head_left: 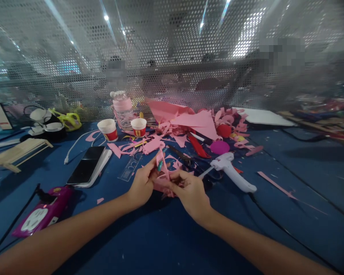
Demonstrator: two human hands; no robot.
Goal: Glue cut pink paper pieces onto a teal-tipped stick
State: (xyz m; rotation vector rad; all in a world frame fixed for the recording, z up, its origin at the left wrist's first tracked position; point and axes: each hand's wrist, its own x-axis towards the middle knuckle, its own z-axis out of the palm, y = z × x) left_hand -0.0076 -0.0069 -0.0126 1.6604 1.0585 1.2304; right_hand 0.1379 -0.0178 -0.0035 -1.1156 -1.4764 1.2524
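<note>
Between my two hands is a small pink paper piece (164,176), folded or built up, with a bit of green showing on its left side. My left hand (143,179) grips its left side, fingers closed. Thumb and fingers of my right hand (190,193) pinch its right edge. Both hands hover low over the blue table (160,240). Just right of my right hand lies a white glue gun (232,173), its nozzle toward the hand. Dark-handled scissors (185,157) and a clear stencil ruler (131,167) lie beyond the hands.
Pink paper scraps (186,124) heap up at the back, with a red cutter (198,147) in front. Two paper cups (108,130) and a bottle (122,109) stand behind. Left are a phone (87,164) and a purple power strip (44,212). A perforated metal screen (172,49) rises behind.
</note>
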